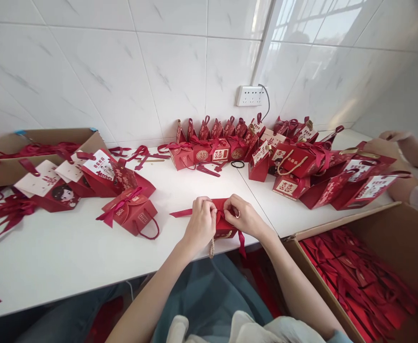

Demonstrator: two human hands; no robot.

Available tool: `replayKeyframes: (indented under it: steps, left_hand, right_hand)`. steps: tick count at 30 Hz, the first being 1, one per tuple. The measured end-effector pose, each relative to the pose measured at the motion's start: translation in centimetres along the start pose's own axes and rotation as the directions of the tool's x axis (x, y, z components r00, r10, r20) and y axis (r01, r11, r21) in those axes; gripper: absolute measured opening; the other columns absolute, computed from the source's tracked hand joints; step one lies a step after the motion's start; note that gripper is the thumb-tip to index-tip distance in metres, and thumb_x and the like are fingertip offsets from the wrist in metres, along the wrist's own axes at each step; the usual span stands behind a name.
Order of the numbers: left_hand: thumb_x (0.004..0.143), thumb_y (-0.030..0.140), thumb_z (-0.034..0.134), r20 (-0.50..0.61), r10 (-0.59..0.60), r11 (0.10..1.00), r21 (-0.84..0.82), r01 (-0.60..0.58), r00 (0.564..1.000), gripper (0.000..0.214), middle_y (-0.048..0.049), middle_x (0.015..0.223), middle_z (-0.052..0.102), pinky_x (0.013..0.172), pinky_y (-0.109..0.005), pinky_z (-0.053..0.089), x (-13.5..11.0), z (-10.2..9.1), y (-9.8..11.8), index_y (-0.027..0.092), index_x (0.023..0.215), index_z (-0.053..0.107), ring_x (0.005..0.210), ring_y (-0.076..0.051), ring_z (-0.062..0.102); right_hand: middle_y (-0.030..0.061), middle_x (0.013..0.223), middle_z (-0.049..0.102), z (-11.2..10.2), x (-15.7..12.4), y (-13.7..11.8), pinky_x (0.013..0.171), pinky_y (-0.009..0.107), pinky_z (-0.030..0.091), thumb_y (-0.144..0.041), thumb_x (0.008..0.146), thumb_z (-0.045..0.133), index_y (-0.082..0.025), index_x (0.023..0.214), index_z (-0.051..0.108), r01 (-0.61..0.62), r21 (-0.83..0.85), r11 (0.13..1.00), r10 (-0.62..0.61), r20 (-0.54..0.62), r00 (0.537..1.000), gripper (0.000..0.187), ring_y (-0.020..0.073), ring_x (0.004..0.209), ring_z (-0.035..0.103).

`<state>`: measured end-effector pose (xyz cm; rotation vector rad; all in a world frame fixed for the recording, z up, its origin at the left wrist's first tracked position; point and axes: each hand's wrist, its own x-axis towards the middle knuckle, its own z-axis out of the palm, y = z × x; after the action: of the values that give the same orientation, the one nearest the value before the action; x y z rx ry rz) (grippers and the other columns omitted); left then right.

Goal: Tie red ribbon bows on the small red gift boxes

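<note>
A small red gift box [226, 232] with a twisted cord handle stands at the table's front edge, right before me. Over its top runs a dark red ribbon [182, 213]; one tail lies out to the left and another hangs down at the right. My left hand [203, 220] pinches the ribbon at the middle of the lid. Opposite it, my right hand [241, 214] has thumb and fingers closed on the ribbon too. The fingertips nearly meet and cover the knot. To the left, a red gift box with a ribbon bow [130, 209] lies tilted on the table.
Red boxes with tags and loops crowd the right [337, 176] and the wall side [209, 152]. An open carton [341, 219] of red ribboned pieces stands at lower right, another carton [1, 171] at far left. Another person's hands [394, 138] show at right. A socket strip [250, 96] hangs on the wall.
</note>
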<state>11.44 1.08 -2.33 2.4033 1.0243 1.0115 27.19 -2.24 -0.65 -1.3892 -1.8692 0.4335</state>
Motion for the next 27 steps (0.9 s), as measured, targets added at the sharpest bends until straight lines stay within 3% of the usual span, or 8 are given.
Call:
replayKeyframes:
  steps: [5,11,16,19,23,27]
  left_hand:
    - [0.087,0.008,0.036,0.007,0.003,1.000,-0.013,-0.003,1.000,0.012,-0.0072,0.097,0.042,0.082,-0.040,0.048,-0.1,0.1,-0.1,0.020,0.082,0.037,0.099,-0.020,0.046]
    - [0.087,0.010,0.038,0.029,-0.023,1.000,0.007,0.022,0.999,0.011,-0.0072,0.099,0.044,0.081,-0.039,0.050,0.0,-0.4,0.1,0.020,0.082,0.039,0.098,-0.021,0.047]
    - [0.082,0.014,0.049,0.121,-0.005,1.000,0.025,0.002,0.993,0.009,-0.0079,0.106,0.046,0.084,-0.041,0.050,0.3,-0.9,0.5,0.019,0.090,0.046,0.101,-0.023,0.046]
    - [0.079,0.010,0.049,0.112,0.000,0.999,0.039,-0.004,0.994,0.011,-0.0065,0.101,0.050,0.078,-0.039,0.051,0.6,-0.8,0.5,0.019,0.084,0.048,0.095,-0.022,0.048]
    - [0.080,0.005,0.044,0.007,-0.059,0.998,-0.030,0.059,0.998,0.016,-0.0042,0.093,0.053,0.079,-0.037,0.049,0.7,-0.6,0.4,0.020,0.083,0.048,0.091,-0.019,0.052]
    - [0.082,0.007,0.044,-0.035,-0.083,0.993,-0.084,0.080,0.996,0.014,-0.0031,0.090,0.055,0.079,-0.036,0.048,0.7,-0.7,0.3,0.021,0.084,0.047,0.089,-0.018,0.052]
  right_hand:
    - [0.0011,0.078,0.052,0.0,0.0,-0.5,0.063,0.026,0.041,-0.011,0.076,0.047,-0.019,0.074,0.050,-0.002,-0.029,1.000,0.002,0.009,1.000,0.009,0.0125,0.065,0.049]
    - [-0.0044,0.062,0.043,-0.2,0.2,0.0,0.052,0.022,0.033,-0.017,0.074,0.044,-0.020,0.071,0.046,-0.171,0.277,0.946,0.160,0.062,0.985,0.004,0.0103,0.055,0.037]
    - [-0.0050,0.061,0.042,-0.3,0.3,0.2,0.051,0.023,0.031,-0.018,0.072,0.046,-0.019,0.072,0.048,-0.236,0.356,0.904,0.204,0.124,0.971,0.002,0.0100,0.054,0.034]
    - [-0.0035,0.067,0.044,-0.7,0.3,0.1,0.056,0.024,0.035,-0.013,0.069,0.045,-0.019,0.070,0.048,-0.189,0.335,0.923,0.145,0.153,0.978,0.007,0.0106,0.058,0.038]
    - [0.0002,0.078,0.047,-1.6,0.0,-0.4,0.066,0.027,0.040,-0.008,0.067,0.045,-0.019,0.065,0.047,-0.093,0.219,0.971,0.045,0.216,0.975,0.011,0.0129,0.069,0.046]
    - [0.0012,0.081,0.048,-1.2,-0.3,-1.0,0.067,0.030,0.043,-0.019,0.075,0.056,-0.020,0.082,0.049,-0.118,0.067,0.991,0.115,0.052,0.992,0.010,0.0149,0.070,0.048]
